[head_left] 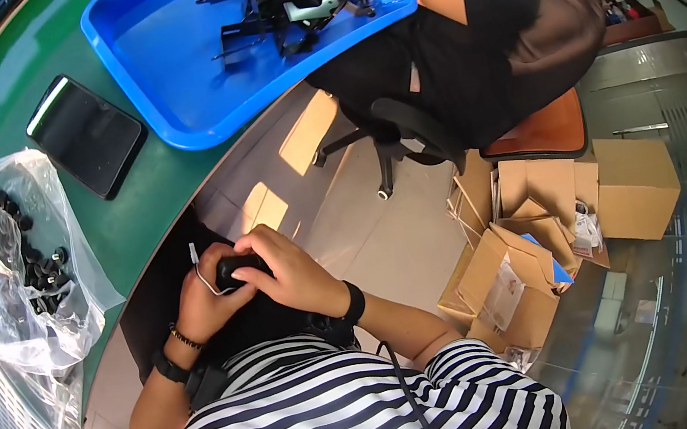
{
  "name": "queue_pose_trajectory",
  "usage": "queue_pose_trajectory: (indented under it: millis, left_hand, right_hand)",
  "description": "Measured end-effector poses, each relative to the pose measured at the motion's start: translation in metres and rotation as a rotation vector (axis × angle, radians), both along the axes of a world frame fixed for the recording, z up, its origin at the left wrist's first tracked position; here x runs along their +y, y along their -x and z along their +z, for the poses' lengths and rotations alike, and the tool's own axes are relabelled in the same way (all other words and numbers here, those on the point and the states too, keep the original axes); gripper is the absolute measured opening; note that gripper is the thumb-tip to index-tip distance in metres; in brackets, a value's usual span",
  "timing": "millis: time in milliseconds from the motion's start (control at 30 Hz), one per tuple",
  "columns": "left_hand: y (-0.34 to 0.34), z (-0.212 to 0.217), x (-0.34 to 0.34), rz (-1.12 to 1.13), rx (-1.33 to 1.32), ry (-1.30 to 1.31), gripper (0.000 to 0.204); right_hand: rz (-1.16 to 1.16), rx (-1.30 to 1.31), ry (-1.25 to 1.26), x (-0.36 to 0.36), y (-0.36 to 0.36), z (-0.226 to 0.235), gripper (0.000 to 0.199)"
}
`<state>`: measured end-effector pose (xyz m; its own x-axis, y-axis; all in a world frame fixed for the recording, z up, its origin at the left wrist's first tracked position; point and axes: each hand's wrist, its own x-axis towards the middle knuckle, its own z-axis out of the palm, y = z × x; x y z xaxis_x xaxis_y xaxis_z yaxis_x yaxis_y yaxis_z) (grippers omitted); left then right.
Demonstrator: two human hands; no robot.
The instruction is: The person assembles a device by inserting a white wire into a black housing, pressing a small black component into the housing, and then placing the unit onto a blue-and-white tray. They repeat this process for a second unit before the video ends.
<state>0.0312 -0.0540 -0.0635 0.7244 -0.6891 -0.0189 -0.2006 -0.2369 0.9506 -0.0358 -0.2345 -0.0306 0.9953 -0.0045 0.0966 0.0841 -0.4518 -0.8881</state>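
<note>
My left hand [205, 304] and my right hand [294, 272] meet over my lap, just off the green table's edge. Both grip a small black plastic part [231, 273] between the fingertips. A thin white wire or tie [202, 273] loops out from under my left fingers. I cannot see the part's far side; my right fingers cover it. Both wrists wear dark bands, the left also a beaded bracelet.
A clear bag of black parts [32, 264] lies at left on the green table [136, 211], with a dark tablet [84, 134] and a blue tray [184, 60] of black and white parts. Another person [503, 27] sits on an office chair. Open cardboard boxes [543, 228] stand on the floor.
</note>
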Motion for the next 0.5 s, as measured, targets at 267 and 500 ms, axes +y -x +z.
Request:
queue_pose_trajectory:
  millis: [267,500]
  left_hand:
    - [-0.005,0.011,0.0,-0.026,0.121,-0.017,0.046]
    - [-0.006,0.002,0.003,-0.008,0.058,0.027,0.044]
  right_hand:
    - [0.118,0.061,-0.005,-0.011,-0.005,0.01,0.028]
    - [0.089,0.082,0.077,-0.003,-0.006,0.01,0.027]
